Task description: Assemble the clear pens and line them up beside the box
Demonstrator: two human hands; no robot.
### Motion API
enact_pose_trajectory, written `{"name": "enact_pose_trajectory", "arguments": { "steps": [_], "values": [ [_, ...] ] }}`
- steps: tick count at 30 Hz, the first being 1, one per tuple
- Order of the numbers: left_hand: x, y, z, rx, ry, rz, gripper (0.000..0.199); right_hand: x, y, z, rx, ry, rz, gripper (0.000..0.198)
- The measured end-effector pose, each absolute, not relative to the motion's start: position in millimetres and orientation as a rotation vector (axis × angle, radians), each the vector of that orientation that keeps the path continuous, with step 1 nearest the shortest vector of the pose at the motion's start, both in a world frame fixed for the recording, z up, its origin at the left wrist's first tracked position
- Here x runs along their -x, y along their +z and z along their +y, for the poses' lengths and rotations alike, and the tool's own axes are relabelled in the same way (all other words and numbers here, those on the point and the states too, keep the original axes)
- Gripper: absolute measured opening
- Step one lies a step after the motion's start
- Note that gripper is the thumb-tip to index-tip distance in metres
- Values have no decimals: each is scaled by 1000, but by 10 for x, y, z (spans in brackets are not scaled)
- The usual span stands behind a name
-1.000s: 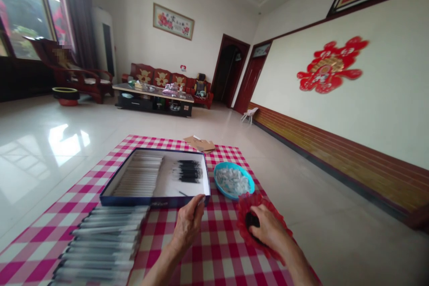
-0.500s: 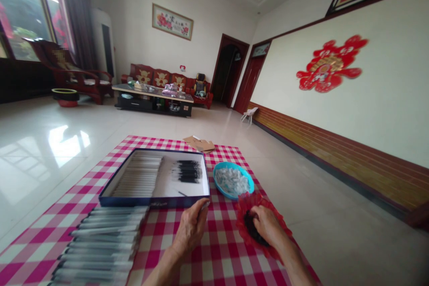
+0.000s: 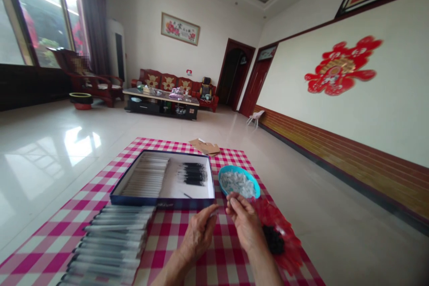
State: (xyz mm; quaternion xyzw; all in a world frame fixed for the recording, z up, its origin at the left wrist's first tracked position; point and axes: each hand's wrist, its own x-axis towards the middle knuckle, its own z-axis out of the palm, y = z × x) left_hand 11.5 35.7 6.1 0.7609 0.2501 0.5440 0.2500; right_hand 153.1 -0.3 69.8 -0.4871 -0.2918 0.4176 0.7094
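Observation:
My left hand (image 3: 201,229) is held over the checked cloth just in front of the shallow box. Its thumb and forefinger are pinched, with a small pale bit at the tips that I cannot name. Close beside it, my right hand (image 3: 245,220) is also pinched; what it holds, if anything, is too small to see. Behind the right hand stands a blue bowl (image 3: 222,183) of small clear plastic pieces. Right of its wrist lies a red, petal-edged dish (image 3: 288,237) with a heap of small black parts (image 3: 273,239).
The box (image 3: 161,202) holds a row of whitish tubes (image 3: 147,176) and a bunch of thin black sticks (image 3: 194,173). Many pen-like grey tubes with dark ends (image 3: 110,241) lie at front left. Cardboard (image 3: 204,146) sits at the table's far edge.
My right hand has come out of the red dish and moved left, close to my left hand. My left hand stays pinched in nearly the same place. The whole view has shifted slightly.

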Motion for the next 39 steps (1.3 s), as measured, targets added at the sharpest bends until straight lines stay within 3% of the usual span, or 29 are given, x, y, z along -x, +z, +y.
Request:
{"name": "enact_pose_trajectory", "arguments": {
  "steps": [6,39],
  "values": [
    [-98,88,392,-1982,1521,649,27,-1297,495,167,931,1049,-434,39],
    [-98,30,408,-2210,1251,941,18,-1238,107,175,1243,661,-766,35]
  ]
}}
